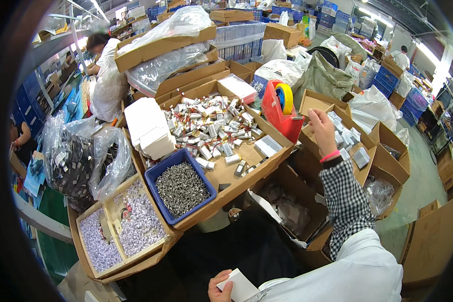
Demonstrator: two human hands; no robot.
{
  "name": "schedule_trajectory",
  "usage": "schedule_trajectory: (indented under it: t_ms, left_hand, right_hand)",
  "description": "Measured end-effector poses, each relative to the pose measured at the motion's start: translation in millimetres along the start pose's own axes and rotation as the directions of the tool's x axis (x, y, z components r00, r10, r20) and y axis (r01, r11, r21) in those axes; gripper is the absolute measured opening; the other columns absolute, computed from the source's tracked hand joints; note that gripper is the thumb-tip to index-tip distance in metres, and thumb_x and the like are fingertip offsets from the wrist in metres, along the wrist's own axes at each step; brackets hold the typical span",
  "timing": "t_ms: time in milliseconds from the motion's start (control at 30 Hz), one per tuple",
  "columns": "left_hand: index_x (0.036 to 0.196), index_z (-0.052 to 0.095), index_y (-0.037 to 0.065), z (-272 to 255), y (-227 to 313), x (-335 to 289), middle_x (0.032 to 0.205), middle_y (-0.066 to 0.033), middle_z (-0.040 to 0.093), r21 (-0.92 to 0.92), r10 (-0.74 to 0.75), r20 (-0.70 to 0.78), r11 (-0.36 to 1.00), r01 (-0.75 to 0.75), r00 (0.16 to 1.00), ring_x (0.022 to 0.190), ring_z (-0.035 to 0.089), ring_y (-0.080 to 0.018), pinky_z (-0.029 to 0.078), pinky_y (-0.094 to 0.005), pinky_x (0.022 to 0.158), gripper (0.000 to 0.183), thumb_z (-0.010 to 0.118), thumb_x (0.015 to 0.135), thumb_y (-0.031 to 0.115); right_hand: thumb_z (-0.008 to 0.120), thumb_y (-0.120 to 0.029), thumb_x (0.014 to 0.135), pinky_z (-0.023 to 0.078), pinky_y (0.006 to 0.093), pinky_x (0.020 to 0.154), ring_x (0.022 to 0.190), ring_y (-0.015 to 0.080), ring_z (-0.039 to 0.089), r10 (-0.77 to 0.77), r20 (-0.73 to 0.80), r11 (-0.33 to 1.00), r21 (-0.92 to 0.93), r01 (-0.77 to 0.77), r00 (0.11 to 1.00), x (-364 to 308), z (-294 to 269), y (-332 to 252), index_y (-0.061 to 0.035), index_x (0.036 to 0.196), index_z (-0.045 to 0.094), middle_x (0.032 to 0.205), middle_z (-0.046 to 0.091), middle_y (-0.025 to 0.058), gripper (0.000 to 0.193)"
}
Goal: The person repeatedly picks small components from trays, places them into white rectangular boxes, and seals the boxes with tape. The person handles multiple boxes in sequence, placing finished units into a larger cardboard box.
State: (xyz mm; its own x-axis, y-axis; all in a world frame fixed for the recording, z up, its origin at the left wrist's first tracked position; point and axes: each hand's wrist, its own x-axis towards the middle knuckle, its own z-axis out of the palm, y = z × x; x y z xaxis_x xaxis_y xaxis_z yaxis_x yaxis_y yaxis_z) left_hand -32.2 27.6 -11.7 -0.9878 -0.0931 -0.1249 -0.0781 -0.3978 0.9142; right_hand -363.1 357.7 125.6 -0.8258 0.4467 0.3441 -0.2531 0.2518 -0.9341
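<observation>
My left hand (218, 288), low at the bottom edge, grips a small white box (240, 286). My right hand (322, 132), with a pink band at the wrist, is raised just right of a red tape dispenser (272, 106) that carries a yellow-cored roll (285, 98). Its fingers are curled together; whatever they pinch, if anything, is too small to make out. Beneath that forearm, a carton (355, 173) holds several small silvery-white packs (361, 157). In the wide cardboard tray (214, 176) ahead lie many small silver battery-like packs with wires (211, 130).
A blue bin (212, 197) of small metal parts stands left of centre, beside a divided tray (117, 235) of tiny white pieces. White cards (148, 126) are stacked behind the bin. An open carton (314, 221) sits below my right arm. Another person (105, 65) is at the far left.
</observation>
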Motion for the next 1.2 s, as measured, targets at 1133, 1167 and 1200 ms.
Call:
schedule_trajectory:
  t_ms: [1133, 1167, 1200]
  left_hand:
    - [0.111, 0.051, 0.001, -3, -9, -4, 0.120, -0.0245, 0.056, 0.117, -0.002, 0.010, 0.993, 0.001, 1.000, 0.111, 0.054, -0.0295, 0.040, -0.0410, 0.099, 0.024, 0.055, 0.088, -0.001]
    - [0.111, 0.050, 0.001, -4, -9, -4, 0.120, -0.0245, 0.056, 0.119, -0.009, 0.007, 0.993, 0.009, 1.000, 0.110, 0.055, -0.0294, 0.041, -0.0410, 0.098, 0.024, 0.054, 0.088, -0.001]
    - [0.111, 0.050, 0.001, -4, -9, -4, 0.119, -0.0245, 0.056, 0.122, -0.017, 0.003, 0.992, 0.016, 1.000, 0.110, 0.055, -0.0292, 0.041, -0.0410, 0.098, 0.024, 0.054, 0.088, -0.001]
  right_hand:
    - [0.063, -0.028, 0.090, 0.046, 0.0193, 0.064, 0.074, 0.0063, 0.057, 0.360, 0.304, 0.767, 0.441, -0.466, 0.882, -32, -3, 8, -0.0080, 0.096, 0.060, 0.086, 0.063, -0.0008, 0.021]
    - [0.063, -0.027, 0.090, 0.047, 0.0198, 0.065, 0.074, 0.0064, 0.057, 0.343, 0.290, 0.759, 0.475, -0.446, 0.893, -33, 0, 12, -0.0077, 0.096, 0.060, 0.085, 0.063, -0.0007, 0.020]
    - [0.063, -0.026, 0.090, 0.047, 0.0201, 0.066, 0.074, 0.0067, 0.057, 0.323, 0.277, 0.749, 0.510, -0.423, 0.905, -34, 3, 17, -0.0074, 0.096, 0.060, 0.085, 0.063, -0.0005, 0.019]
